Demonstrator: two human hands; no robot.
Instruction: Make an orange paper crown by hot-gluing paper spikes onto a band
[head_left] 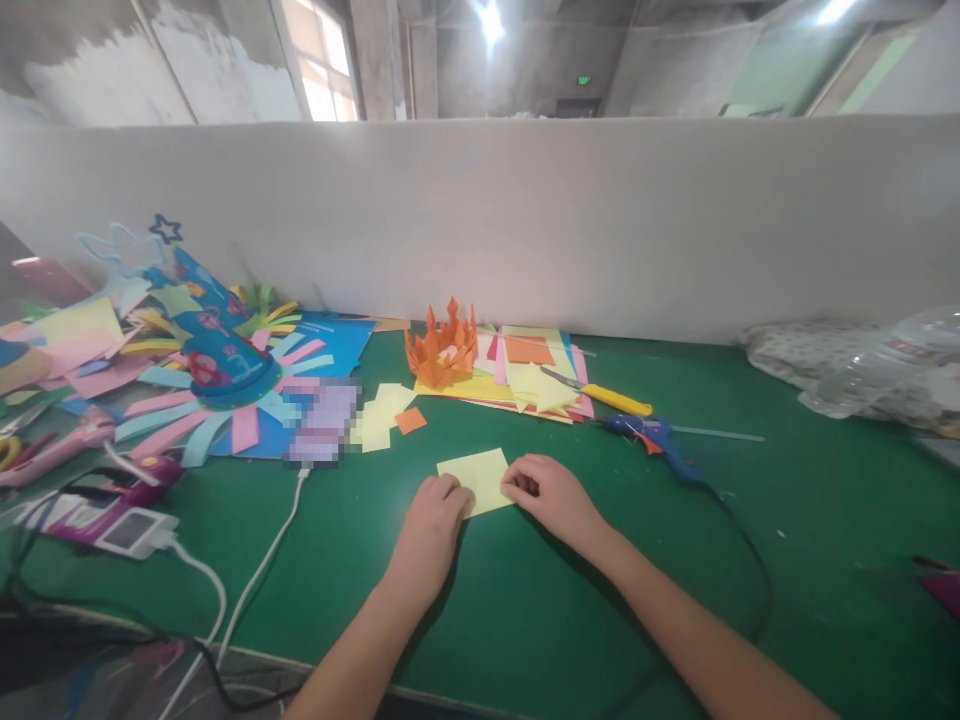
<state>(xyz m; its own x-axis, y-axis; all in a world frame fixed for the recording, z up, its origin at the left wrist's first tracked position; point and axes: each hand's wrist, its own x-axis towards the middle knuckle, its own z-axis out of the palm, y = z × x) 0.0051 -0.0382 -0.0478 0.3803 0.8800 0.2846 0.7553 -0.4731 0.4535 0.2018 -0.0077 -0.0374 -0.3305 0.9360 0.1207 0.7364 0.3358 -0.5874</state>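
A pale yellow sheet of paper [484, 475] lies on the green tabletop between my two hands. My left hand [435, 520] rests on its lower left side, fingers curled and thumb pressed to the paper. At the right edge, my right hand [551, 495] pinches the sheet between thumb and fingers. Behind the sheet are a small orange paper square [411, 420] and several loose yellow pieces [379, 420]. Farther back, an orange folded-paper crown [442, 355] stands beside a pile of coloured paper [536, 385].
A yellow-handled utility knife [619, 399] lies on the paper pile's right side. Near it is a blue glue gun [656, 435] with a trailing cord. At left stand a blue cone hat [217, 325], a phone [322, 425] and a power strip [135, 530]. A plastic bottle [885, 365] lies at right.
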